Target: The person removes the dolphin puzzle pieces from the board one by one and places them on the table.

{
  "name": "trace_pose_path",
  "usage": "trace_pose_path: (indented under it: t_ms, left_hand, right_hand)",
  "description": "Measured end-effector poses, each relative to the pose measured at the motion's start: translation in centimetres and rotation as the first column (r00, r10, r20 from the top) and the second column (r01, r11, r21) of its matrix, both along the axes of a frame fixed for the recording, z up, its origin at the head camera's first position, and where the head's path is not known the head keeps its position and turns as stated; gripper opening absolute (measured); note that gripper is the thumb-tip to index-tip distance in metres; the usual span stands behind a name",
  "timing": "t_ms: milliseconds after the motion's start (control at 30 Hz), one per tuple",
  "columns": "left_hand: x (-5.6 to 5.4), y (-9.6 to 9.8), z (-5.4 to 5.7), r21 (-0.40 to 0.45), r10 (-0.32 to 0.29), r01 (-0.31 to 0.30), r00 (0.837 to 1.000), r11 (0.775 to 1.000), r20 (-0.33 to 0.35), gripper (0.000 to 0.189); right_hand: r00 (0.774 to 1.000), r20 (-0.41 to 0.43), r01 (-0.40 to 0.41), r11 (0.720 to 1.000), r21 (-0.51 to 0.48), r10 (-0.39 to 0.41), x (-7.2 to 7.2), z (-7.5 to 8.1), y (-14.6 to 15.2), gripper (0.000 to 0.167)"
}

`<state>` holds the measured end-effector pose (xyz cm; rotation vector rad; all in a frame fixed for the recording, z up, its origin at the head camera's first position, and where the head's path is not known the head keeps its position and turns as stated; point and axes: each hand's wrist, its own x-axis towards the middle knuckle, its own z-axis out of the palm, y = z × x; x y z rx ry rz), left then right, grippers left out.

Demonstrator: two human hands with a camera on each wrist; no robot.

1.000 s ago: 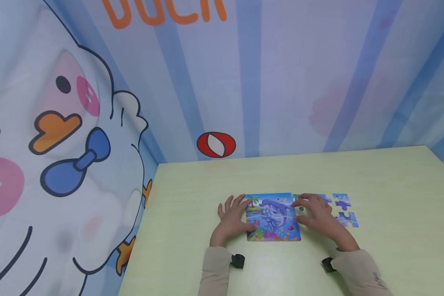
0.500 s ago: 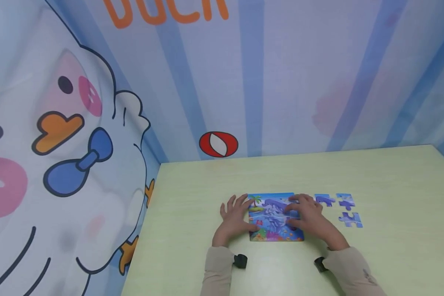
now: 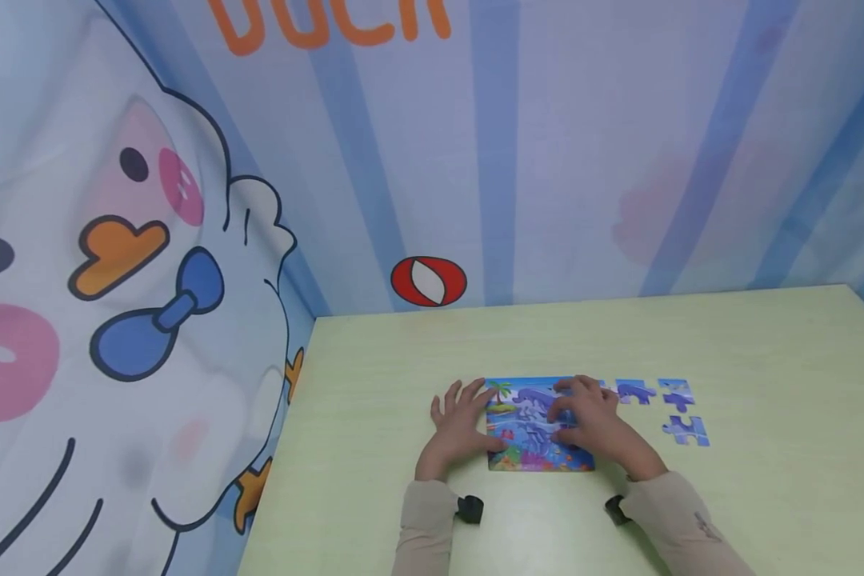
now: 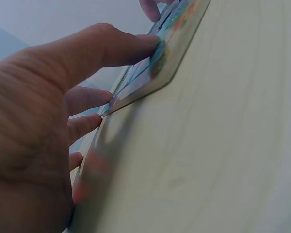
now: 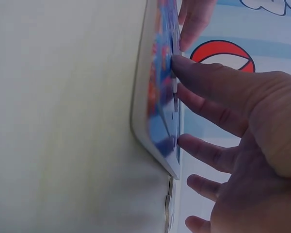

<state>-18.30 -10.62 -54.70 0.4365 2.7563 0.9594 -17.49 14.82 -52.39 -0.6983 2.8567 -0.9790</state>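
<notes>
A dolphin jigsaw puzzle in a flat tray lies on the table. My left hand rests along its left side with fingers spread; in the left wrist view the thumb presses on the picture near a corner, and two fingertips touch the edge. Over the right half, my right hand pinches a thin puzzle piece between thumb and index finger, close against the picture. The hand hides most of that piece from the head view. Another right fingertip touches the tray's side.
Loose puzzle pieces lie to the right: a dolphin piece, a corner piece and a lower piece. Part of another piece shows behind the right hand. A printed curtain hangs behind the pale table.
My right hand has moved left from beside the puzzle onto its right half, uncovering the loose pieces on the right. The left hand stays at the left edge. The head view has shifted slightly.
</notes>
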Motion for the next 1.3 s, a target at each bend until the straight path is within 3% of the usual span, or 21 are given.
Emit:
trace_pose_path:
  t_ms: [533,1300]
  left_hand:
    - [0.0,0.2,0.1,-0.017,0.002,-0.002,1.0,1.0,0.005,0.088]
    - [0.0,0.2,0.2,-0.006,0.0,0.0,1.0,1.0,0.009,0.088]
  right_hand:
    - [0.997,-0.038,-0.066,0.997,0.046,0.068,-0.2,0.2,0.6,0.021]
    - [0.998,-0.039,-0.045,0.998,0.032,0.046,0.5,1.3,3.4,0.02]
